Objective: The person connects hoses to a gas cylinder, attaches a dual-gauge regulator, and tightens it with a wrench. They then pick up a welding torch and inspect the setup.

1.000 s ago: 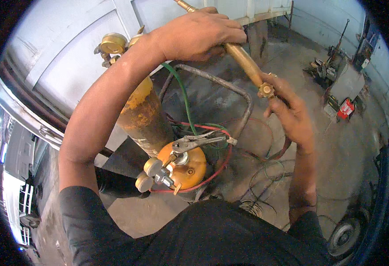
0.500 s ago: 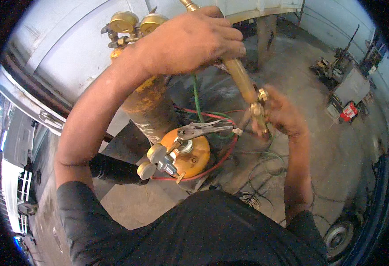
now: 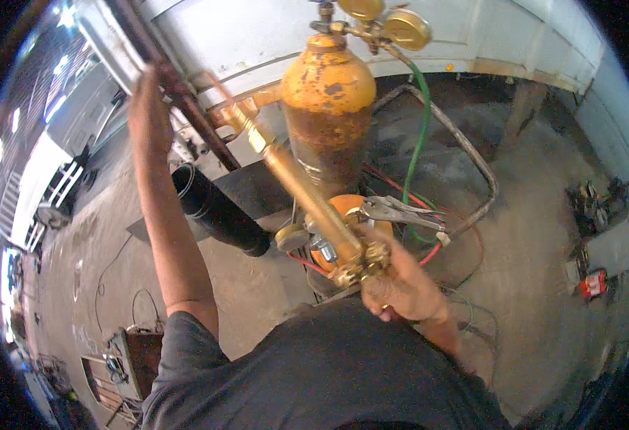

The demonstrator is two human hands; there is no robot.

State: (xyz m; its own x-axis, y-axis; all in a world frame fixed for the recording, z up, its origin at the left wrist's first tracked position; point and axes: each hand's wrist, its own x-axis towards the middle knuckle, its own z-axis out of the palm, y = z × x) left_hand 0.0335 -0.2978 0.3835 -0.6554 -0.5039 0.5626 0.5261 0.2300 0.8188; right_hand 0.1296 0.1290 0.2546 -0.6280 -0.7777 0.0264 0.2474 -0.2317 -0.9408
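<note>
My right hand (image 3: 404, 287) is wrapped round the valve end of a brass gas torch (image 3: 304, 193), low in front of my chest. The torch slants up to the left, its thin copper tip (image 3: 220, 87) farthest from me. My left hand (image 3: 149, 118) is raised at the upper left, away from the torch; it is blurred, with fingers seemingly stretched upward and nothing visible in them. Behind the torch, a smaller orange cylinder (image 3: 344, 206) is partly hidden. Locking pliers (image 3: 399, 211) sit at its top, and a round gauge (image 3: 291, 238) shows beside the torch.
A rusty yellow gas cylinder (image 3: 329, 82) with brass gauges (image 3: 406, 30) stands ahead by a white wall. A green hose (image 3: 423, 122) hangs down from it. A black tube (image 3: 218, 208) leans at left. A bent metal pipe (image 3: 472, 154) lies at right, near red hose (image 3: 431, 254).
My left hand has let go of the torch and moved to the upper left. My right hand has brought the torch lower and closer, its tip now pointing up-left. The view has turned left.
</note>
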